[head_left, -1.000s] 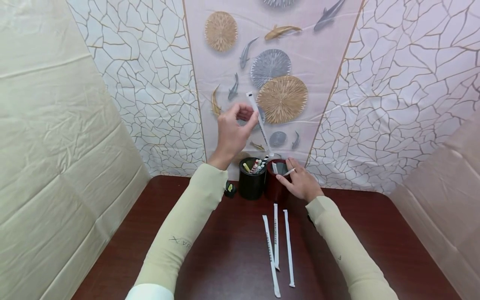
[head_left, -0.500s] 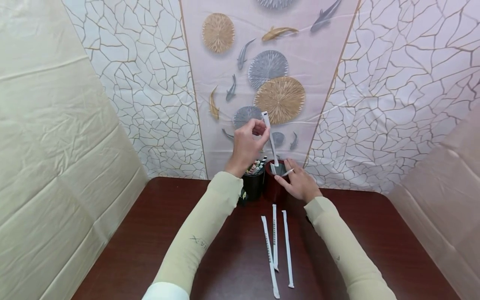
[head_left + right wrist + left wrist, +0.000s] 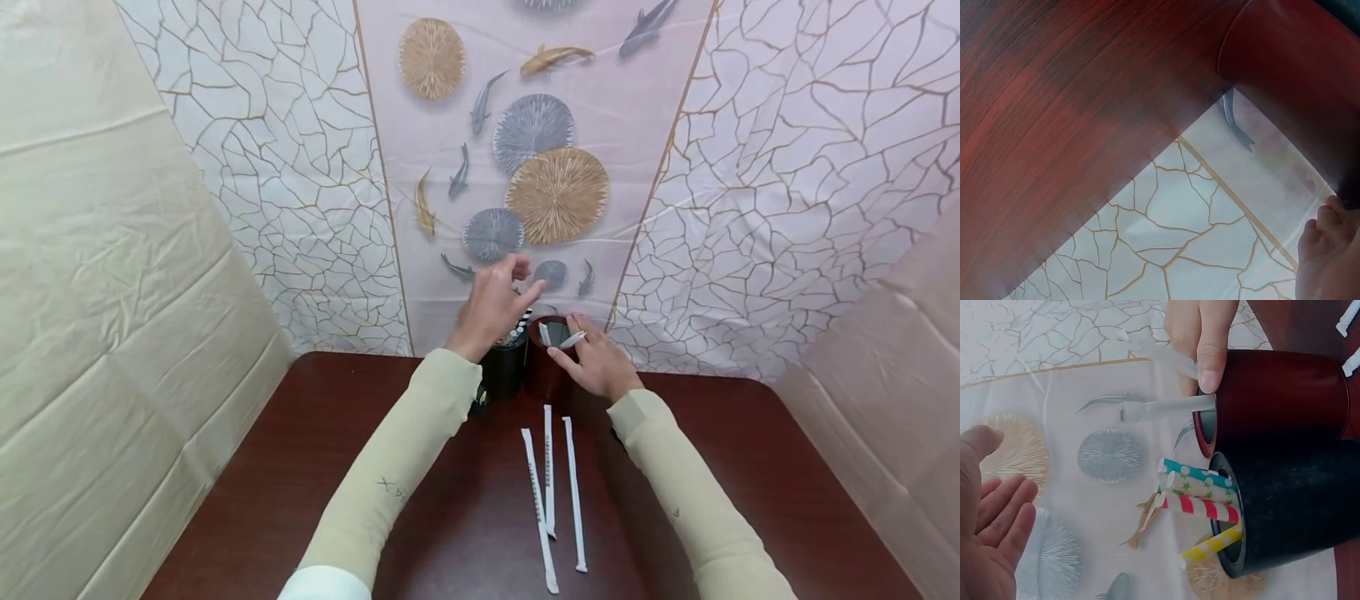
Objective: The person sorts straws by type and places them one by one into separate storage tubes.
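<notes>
My left hand [image 3: 495, 304] is above the black cup [image 3: 1297, 512], thumb and fingers apart with nothing between them. Patterned paper straws [image 3: 1204, 503] in teal, green-star, red-striped and yellow stick out of that cup. Touching it on the right is a dark red cup [image 3: 546, 371], its rim held by my right hand [image 3: 600, 362]. In the left wrist view, white paper-wrapped straws [image 3: 1166, 410] jut from the red cup's mouth. My right fingers [image 3: 1329, 228] show at the rim in the right wrist view; part of their hold is hidden.
Several wrapped straws [image 3: 573, 492] lie lengthwise on the dark wooden table [image 3: 300, 483] in front of the cups. A small dark object [image 3: 478, 402] is beside the black cup, partly behind my left sleeve. A patterned cloth wall [image 3: 300, 167] stands behind the table.
My left hand moved right and down to the red cup with a wrapped straw, then let it go into the cup; its fingers have since spread. My right hand stayed on the rim.
</notes>
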`<state>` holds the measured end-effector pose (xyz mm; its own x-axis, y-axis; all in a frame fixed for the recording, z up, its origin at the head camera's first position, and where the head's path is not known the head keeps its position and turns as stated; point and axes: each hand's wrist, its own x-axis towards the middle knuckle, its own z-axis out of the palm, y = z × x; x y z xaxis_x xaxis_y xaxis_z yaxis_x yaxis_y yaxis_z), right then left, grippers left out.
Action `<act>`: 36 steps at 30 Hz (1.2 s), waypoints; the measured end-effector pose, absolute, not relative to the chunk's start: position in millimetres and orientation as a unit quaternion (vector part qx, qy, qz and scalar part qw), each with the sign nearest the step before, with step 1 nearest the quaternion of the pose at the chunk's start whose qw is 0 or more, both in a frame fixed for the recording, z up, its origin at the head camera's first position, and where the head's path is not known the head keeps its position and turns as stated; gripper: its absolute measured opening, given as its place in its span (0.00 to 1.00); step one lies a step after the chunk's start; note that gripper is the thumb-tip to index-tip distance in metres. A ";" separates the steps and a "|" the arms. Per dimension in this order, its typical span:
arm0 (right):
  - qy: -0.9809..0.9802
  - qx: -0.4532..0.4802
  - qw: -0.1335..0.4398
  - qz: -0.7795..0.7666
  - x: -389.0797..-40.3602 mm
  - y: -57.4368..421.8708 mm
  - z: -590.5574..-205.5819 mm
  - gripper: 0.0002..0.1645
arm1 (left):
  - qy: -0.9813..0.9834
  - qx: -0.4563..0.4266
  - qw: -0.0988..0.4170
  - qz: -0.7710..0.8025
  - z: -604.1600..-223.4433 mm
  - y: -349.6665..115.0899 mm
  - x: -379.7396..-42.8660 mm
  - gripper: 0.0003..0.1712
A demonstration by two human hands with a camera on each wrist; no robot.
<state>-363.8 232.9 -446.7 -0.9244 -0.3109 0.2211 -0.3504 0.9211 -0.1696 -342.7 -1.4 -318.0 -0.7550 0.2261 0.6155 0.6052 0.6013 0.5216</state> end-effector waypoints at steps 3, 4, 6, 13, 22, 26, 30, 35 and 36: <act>-0.975 0.170 0.099 0.105 -364.3 233.0 -446.7 0.56 | -0.863 -0.244 0.260 -0.357 -315.1 -5.0 -337.3 0.21; -0.975 0.171 0.100 0.105 -364.7 233.1 -447.3 0.56 | -0.865 -0.245 0.262 -0.351 -314.3 -6.0 -335.6 0.19; -0.974 0.173 0.102 0.105 -365.2 233.4 -448.6 0.56 | -0.870 -0.248 0.261 -0.337 -312.4 -7.6 -331.4 0.17; -0.971 0.180 0.112 0.108 -368.1 234.5 -452.1 0.56 | -0.888 -0.256 0.245 -0.293 -304.3 -12.5 -310.7 0.13; -0.973 0.174 0.108 0.106 -367.0 234.0 -449.9 0.56 | -0.940 -0.236 0.098 -0.227 -304.4 -18.7 -292.2 0.29; -0.974 0.171 0.101 0.106 -365.6 233.7 -448.4 0.56 | -0.948 -0.238 0.008 -0.213 -315.2 -21.5 -290.6 0.36; -0.974 0.173 0.101 0.103 -366.0 233.7 -449.0 0.56 | -0.941 -0.245 -0.056 -0.227 -333.9 -22.2 -288.5 0.30; -0.973 0.175 0.106 0.108 -366.4 233.5 -449.5 0.56 | -0.938 -0.219 -0.118 -0.240 -362.3 -19.3 -282.5 0.26; -0.973 0.174 0.107 0.108 -366.5 233.5 -449.8 0.56 | -0.939 -0.213 -0.125 -0.239 -368.6 -18.3 -281.2 0.25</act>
